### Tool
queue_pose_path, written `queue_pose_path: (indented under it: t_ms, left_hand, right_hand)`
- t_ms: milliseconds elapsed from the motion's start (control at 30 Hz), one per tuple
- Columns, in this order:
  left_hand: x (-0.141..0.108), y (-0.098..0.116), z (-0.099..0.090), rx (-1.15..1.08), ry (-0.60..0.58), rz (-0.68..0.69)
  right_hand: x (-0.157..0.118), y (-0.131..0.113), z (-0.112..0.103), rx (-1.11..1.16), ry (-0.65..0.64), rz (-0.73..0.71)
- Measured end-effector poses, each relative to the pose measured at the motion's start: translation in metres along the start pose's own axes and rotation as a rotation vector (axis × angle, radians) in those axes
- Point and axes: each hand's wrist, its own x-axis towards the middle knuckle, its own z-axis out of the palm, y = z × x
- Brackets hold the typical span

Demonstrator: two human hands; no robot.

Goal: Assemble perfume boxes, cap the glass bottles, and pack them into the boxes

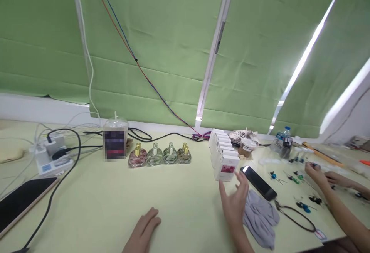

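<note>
A row of white boxes (221, 150) stands upright at the centre right; the front one (227, 169) has a pink picture on it. My right hand (235, 203) is just in front of that box, thumb and fingers spread around its near lower end. Whether the fingertips touch it I cannot tell. My left hand (143, 228) lies low on the table with its fingers stretched out, holding nothing. Beyond it, glass perfume bottles stand in a row: a pinkish one (137, 158), a clear one (155, 157), a greenish one (170, 156) and a brownish one (184, 156).
A lidded cup (115, 139) and a power strip (53, 158) with cables are at left, near a tablet (24, 203). Right of my right hand lie a phone (259, 183) and a grey cloth (260, 218). Another person's hands (318, 174) handle small parts at far right.
</note>
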Motion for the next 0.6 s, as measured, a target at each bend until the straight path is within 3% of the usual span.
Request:
queue_pose_path:
  t_ms: [67,233,400,600]
  left_hand:
    - [0.004,0.007,-0.003,0.041,0.029,0.016]
    - [0.009,0.019,-0.007,0.06,0.034,0.019]
    - [0.008,0.019,-0.009,-0.003,-0.007,-0.037]
    - [0.008,0.017,-0.011,-0.011,-0.11,-0.059]
  right_hand:
    - [0.028,-0.002,0.003,-0.049,0.058,0.035]
    - [0.067,-0.006,0.023,-0.169,-0.029,0.212]
    - [0.068,0.004,0.032,-0.198,-0.104,0.356]
    - [0.061,0.029,0.025,-0.102,-0.131,0.321]
